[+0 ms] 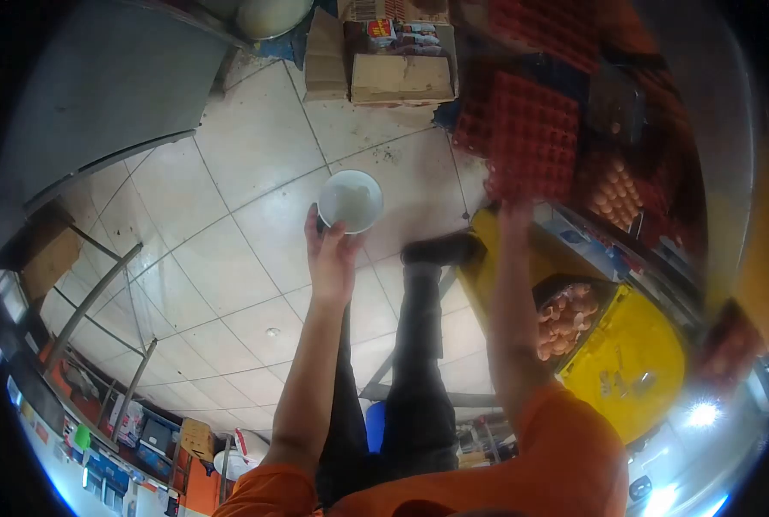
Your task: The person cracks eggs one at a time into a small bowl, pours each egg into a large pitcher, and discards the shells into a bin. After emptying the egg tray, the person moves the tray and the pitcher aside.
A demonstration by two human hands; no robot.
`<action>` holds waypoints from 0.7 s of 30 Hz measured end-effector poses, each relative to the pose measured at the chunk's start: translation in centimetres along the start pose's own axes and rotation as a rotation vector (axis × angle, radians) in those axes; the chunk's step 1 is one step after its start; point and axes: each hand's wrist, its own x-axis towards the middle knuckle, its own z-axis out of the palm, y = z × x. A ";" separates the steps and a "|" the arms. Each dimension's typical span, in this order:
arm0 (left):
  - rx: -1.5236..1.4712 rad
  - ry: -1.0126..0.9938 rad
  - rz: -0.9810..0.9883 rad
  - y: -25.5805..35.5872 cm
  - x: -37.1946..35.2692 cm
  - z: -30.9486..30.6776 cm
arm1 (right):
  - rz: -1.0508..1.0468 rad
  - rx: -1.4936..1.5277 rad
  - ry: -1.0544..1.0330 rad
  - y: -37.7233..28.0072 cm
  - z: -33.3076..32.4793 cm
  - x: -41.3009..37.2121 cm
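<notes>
My left hand (333, 250) is closed on the rim of a white bowl (325, 207), with the thumb near its edge. Something pale lies inside the bowl, too indistinct to name. Out to the right, my right hand (508, 196) grips the near edge of a red egg tray (535, 129); its fingers are partly hidden and dim. The tray's cups look bare. Brown eggs (615, 194) sit in another tray just right of this hand.
A yellow bin (638, 362) holding broken eggshells (567, 319) stands under my right forearm. More red trays (557, 26) lie at the upper right. An open cardboard box (401, 79) is on the tiled floor (264, 172) ahead. A metal rack (100, 302) stands left.
</notes>
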 end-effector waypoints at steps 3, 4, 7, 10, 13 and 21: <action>0.019 0.032 -0.022 0.0 -0.2 -0.1 | 0.268 0.647 0.202 -3.9 8.6 1.8; 0.008 0.025 -0.020 0.2 -0.3 -0.2 | 0.239 0.692 0.405 -5.3 11.1 2.5; -0.010 0.007 -0.031 0.2 -0.1 -1.1 | 0.314 0.669 0.200 -1.1 11.0 6.0; -0.023 0.003 -0.055 0.4 -0.2 -1.9 | -0.377 -0.519 0.063 8.6 6.9 7.3; -0.034 0.014 -0.070 1.1 -0.8 -2.3 | 0.135 -0.192 0.265 5.1 6.5 2.4; 0.006 -0.078 0.013 6.3 -2.8 1.8 | 0.472 -0.768 -0.423 -2.7 2.7 -10.8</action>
